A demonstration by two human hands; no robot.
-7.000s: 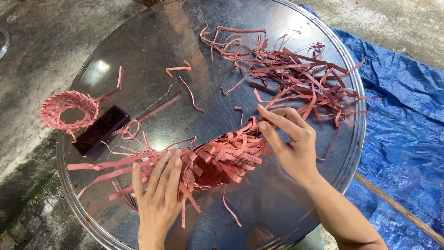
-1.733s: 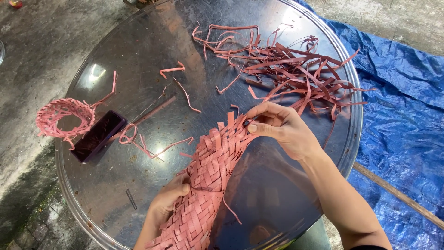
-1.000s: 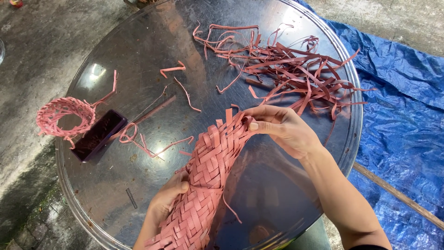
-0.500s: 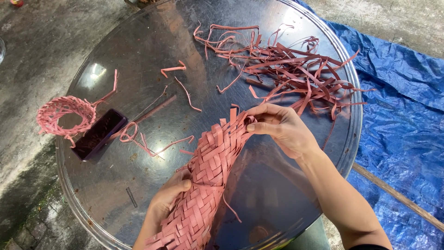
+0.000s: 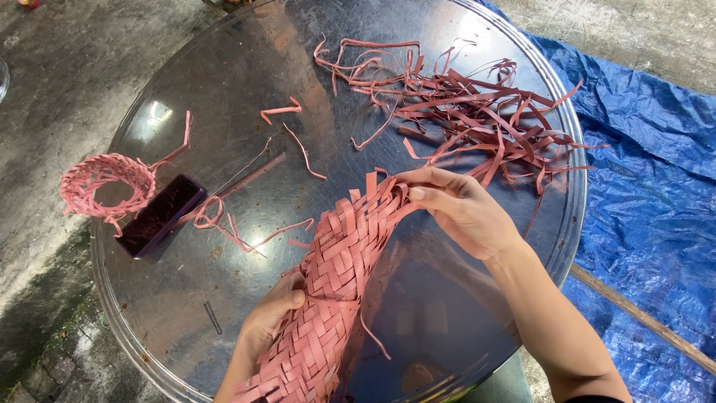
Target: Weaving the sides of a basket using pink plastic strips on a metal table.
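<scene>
A long pink woven strip piece, plaited like a tube or mat, lies diagonally over a round glass table. My left hand grips its lower part from the left side. My right hand pinches the loose strip ends at its upper end. Behind my right hand, at the table's far right, a heap of loose pink strips is spread out.
A small pink woven ring sits at the table's left edge beside a dark phone. A few stray strips lie mid-table. A blue tarp covers the ground on the right, with a wooden stick across it.
Seven seconds ago the weave was a loose bundle lying crosswise under both hands. It now stands stretched lengthwise, held at both ends. In the last second it barely moved.
</scene>
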